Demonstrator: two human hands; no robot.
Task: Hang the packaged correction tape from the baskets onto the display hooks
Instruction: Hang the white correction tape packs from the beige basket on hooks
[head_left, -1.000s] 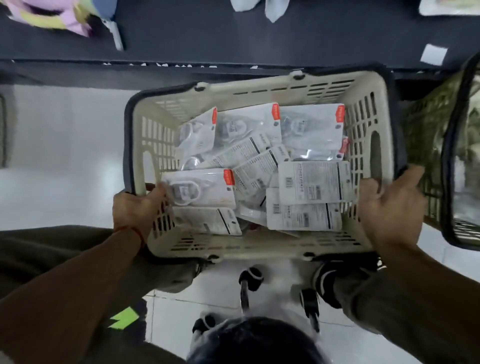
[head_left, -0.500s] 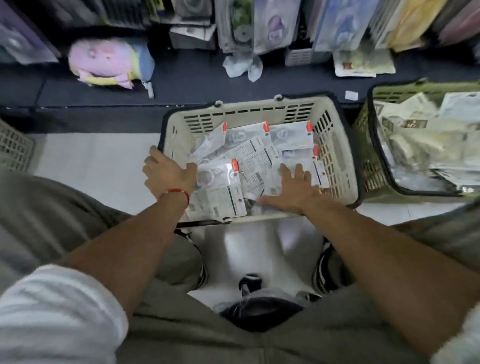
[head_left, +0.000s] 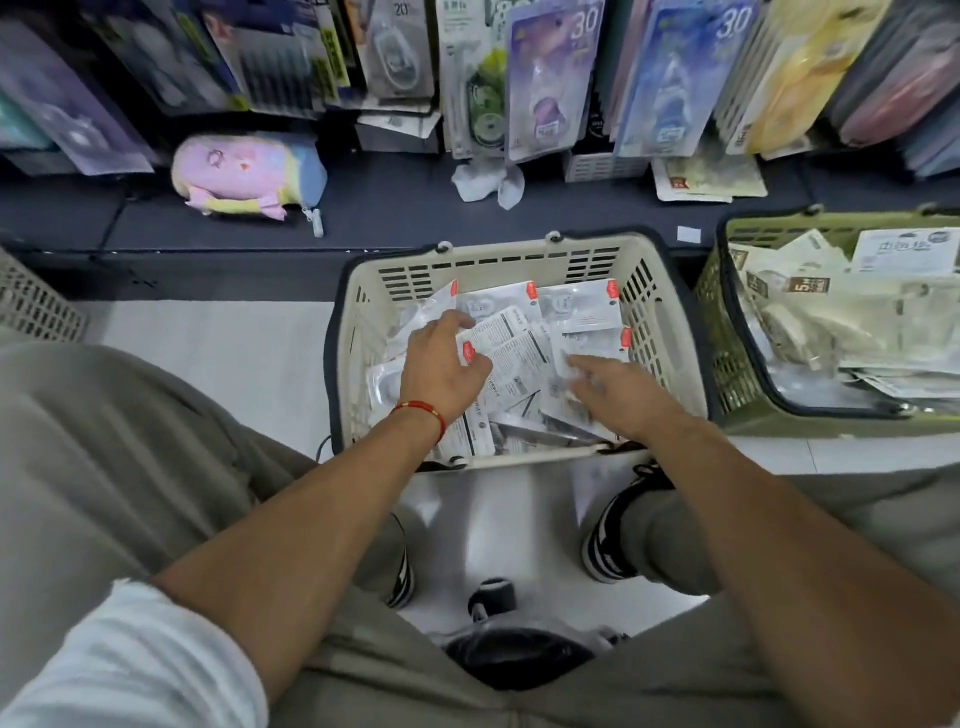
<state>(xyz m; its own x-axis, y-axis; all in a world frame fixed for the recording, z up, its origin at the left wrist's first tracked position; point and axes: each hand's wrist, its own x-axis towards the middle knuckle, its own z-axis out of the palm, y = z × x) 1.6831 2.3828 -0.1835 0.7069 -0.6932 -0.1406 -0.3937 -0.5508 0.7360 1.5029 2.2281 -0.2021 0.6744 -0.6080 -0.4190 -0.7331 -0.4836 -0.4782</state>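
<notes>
My left fingers (head_left: 457, 325) curl over a packet (head_left: 480, 358) near the centre of the frame, thumb pinching its red-tabbed edge. Left hand (head_left: 441, 369) wears a red string at the wrist. Right hand (head_left: 618, 389) lies flat, fingers straight and loose, resting on the packets (head_left: 576, 312) (blurred, grip not plain). All packets sit heaped in the cream basket (head_left: 498, 254), centre frame, on the white floor. Green basket (head_left: 727, 332) at right edge, touching it, holds other packs. Hanging packs (head_left: 550, 78) line the top; pink pouch (head_left: 244, 174) upper left on the dark shelf.
</notes>
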